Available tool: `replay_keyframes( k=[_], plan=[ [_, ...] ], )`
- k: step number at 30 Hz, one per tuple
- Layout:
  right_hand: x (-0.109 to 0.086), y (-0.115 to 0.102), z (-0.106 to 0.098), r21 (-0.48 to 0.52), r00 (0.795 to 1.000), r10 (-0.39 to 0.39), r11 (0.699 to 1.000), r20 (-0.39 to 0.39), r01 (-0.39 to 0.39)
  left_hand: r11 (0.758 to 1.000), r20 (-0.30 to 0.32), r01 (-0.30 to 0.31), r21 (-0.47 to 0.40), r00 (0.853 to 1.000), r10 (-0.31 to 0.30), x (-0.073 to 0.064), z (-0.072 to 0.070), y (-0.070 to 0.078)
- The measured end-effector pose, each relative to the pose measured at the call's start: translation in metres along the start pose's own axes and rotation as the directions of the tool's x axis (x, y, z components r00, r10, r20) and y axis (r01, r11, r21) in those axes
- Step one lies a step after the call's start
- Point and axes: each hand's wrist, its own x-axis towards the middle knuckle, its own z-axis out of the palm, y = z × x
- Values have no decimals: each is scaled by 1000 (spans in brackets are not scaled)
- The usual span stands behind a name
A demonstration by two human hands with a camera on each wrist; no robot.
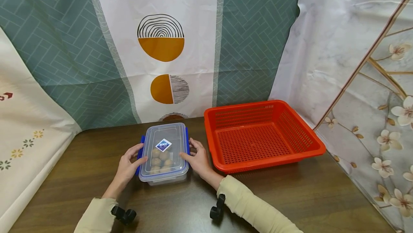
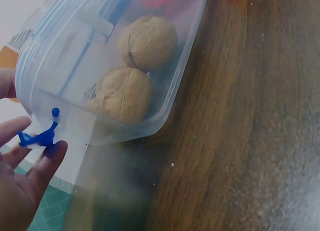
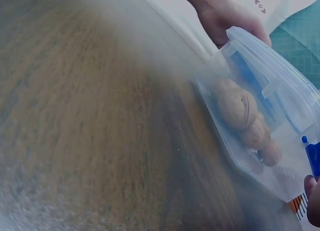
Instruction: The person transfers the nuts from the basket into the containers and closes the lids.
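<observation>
A clear plastic food container (image 1: 174, 134) with a lid and blue side latches stands on the table, several walnuts (image 2: 147, 41) inside it. My left hand (image 1: 127, 166) holds its left side, thumb on the lid's edge and fingers at the blue latch (image 2: 42, 137). That latch tilts outward from the wall in the left wrist view. On the opposite side my right hand (image 1: 200, 158) grips the container, thumb over the lid and fingers by the right latch (image 3: 314, 158). A diamond-shaped label (image 1: 163, 144) marks the lid.
A red perforated plastic basket (image 1: 267, 162) stands to the right, close beside my right hand. Patterned cloth (image 1: 245, 46) hangs behind the brown wooden table (image 1: 93, 161), and more cloth borders both sides.
</observation>
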Motion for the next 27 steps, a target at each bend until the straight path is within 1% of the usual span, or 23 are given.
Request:
replay_keyframes(
  k=[1,3,5,8,12,16,19,23,25,27],
  plan=[
    [-1,-4,-1,7,1000,2,1000,7,-3,1000,-19,-29,5,999,30,0,1,1],
    [-3,-13,-3,21,1000,2,1000,19,-3,998,-45,-62,9,997,63,0,1,2],
    [-7,-23,-4,45,1000,3,999,29,-5,998,-53,-55,4,997,55,-1,2,4],
    [-10,-32,-5,50,999,1,999,35,-3,1000,-50,6,15,999,-5,-1,2,7],
    [-10,-33,-4,63,999,1,998,39,-3,996,-37,83,29,996,-82,-1,1,10],
    [-11,-31,-4,86,999,1,996,45,-5,990,-17,139,-3,990,-139,-1,1,10],
    [-11,-31,-3,87,999,11,996,42,-15,978,1,206,-42,978,-206,-1,0,10],
    [-12,-32,-2,82,999,13,996,29,-16,952,11,295,-79,956,-295,0,1,11],
    [-12,-33,-1,79,1000,9,997,20,-11,944,5,317,-90,948,-318,1,2,11],
    [-12,-34,0,85,1000,8,996,9,-9,941,-5,325,-89,945,-327,2,3,11]
  ],
)
